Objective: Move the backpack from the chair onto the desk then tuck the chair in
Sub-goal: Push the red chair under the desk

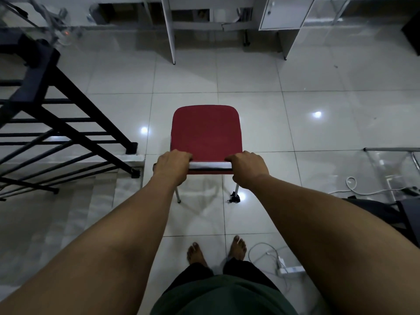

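Observation:
A chair (205,133) with a red seat and metal legs stands on the tiled floor in the middle of the view, its seat bare. My left hand (171,165) grips the left end of the backrest's top bar. My right hand (248,168) grips the right end of the same bar. The white desk (169,30) shows only its legs and underside at the top of the view, some way beyond the chair. No backpack is in view.
A black stair railing (56,123) runs down the left side, close to the chair. White cables and a charger (281,267) lie on the floor by my right foot. A white cabinet (284,14) stands under the desk at the upper right. A glass table edge (391,150) is at the right.

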